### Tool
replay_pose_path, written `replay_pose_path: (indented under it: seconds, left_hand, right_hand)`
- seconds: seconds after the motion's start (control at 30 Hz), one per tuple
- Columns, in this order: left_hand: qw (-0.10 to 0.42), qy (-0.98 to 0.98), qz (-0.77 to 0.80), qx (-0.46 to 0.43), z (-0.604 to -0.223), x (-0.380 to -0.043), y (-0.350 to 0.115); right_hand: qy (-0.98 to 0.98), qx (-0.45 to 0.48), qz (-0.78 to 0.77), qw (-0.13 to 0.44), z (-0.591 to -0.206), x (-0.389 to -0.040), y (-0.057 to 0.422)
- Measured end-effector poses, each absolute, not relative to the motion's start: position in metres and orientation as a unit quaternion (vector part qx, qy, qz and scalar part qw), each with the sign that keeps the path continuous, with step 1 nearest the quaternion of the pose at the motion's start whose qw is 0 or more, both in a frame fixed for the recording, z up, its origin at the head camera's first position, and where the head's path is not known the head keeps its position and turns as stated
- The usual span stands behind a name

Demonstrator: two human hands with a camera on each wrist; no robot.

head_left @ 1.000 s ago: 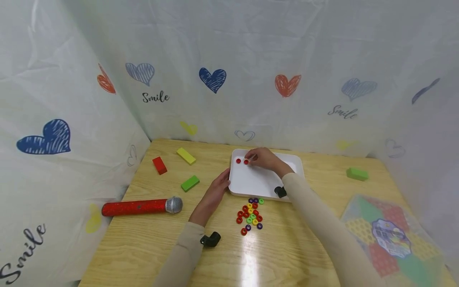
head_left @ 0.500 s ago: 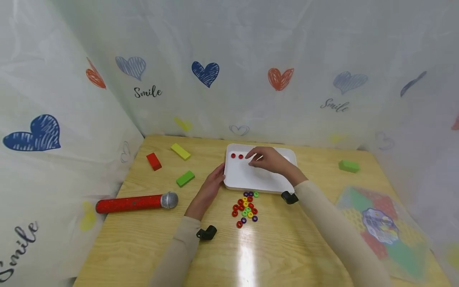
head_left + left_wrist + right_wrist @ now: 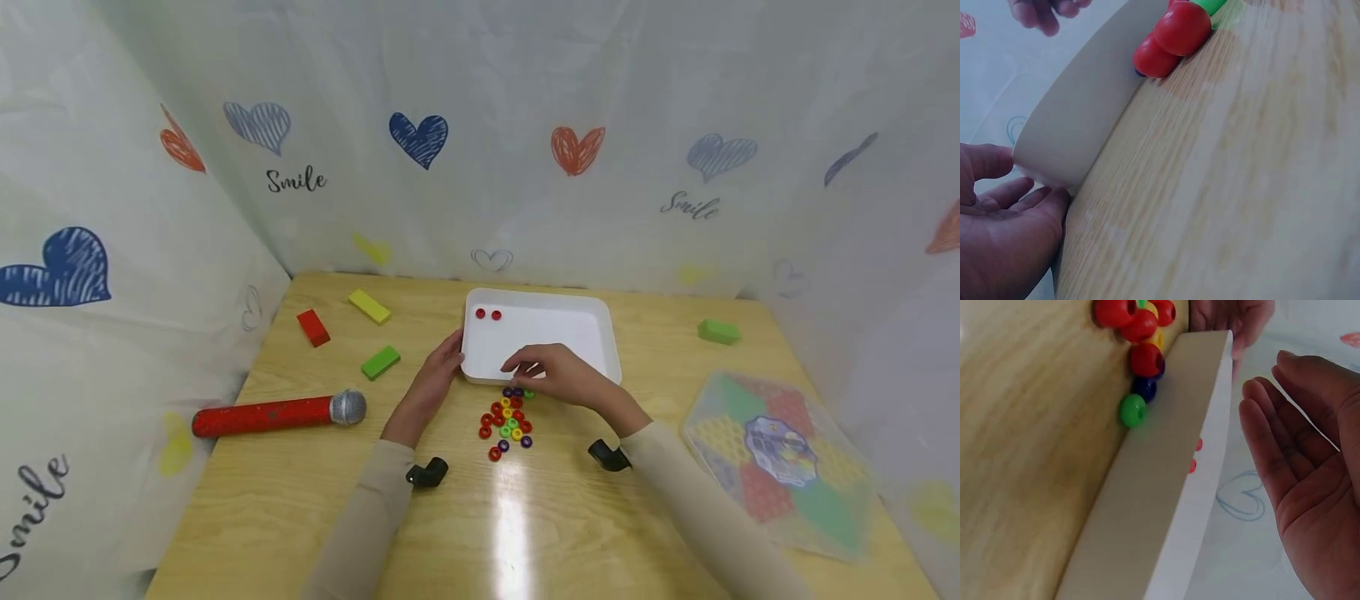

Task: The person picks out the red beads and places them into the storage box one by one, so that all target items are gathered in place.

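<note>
A shallow white tray [image 3: 555, 333] lies on the wooden table, with two red beads [image 3: 496, 315] in its back left part. My left hand [image 3: 431, 383] holds the tray's left side; in the left wrist view its thumb is at the rim and its fingertips at the lower edge. Over the tray's front edge hovers my right hand [image 3: 562, 375], fingers loosely bent and nothing between them in the right wrist view [image 3: 1310, 462]. Just in front of the tray lies a loose cluster of red, yellow, green and purple beads [image 3: 486, 432], partly overlapped by the right fingertips in the head view.
Left of the tray are a red block [image 3: 312, 327], a yellow block [image 3: 369, 307] and a green block [image 3: 381, 362]. A red microphone [image 3: 273, 416] lies nearer. On the right are another green block [image 3: 718, 332] and a patterned plastic packet [image 3: 780, 450]. White printed sheeting surrounds the table.
My right hand has left the second red bead in the tray and moved back toward me, to the front edge above the bead cluster. The left hand stays at the tray; the head view has shifted slightly.
</note>
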State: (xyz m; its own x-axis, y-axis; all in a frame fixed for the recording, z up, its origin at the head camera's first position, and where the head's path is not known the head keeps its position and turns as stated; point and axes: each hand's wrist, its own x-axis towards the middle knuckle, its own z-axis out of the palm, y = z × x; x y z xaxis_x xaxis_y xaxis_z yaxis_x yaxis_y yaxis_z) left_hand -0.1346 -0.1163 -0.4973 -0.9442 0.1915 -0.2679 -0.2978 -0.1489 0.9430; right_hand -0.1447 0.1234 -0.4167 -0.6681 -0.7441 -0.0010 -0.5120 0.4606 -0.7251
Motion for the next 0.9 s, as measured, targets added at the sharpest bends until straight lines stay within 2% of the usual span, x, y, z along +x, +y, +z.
replay_pose_path:
  seconds: [0.6, 0.9]
  left_hand:
    - [0.171, 0.619, 0.765, -0.048, -0.494, -0.138, -0.114]
    - [0.167, 0.616, 0.768, -0.047, -0.495, -0.139, -0.114]
  right_hand:
    - [0.865, -0.359, -0.295, 0.188, -0.441, -0.104, 0.141]
    - [0.849, -0.362, -0.333, 0.192, -0.457, -0.098, 0.153]
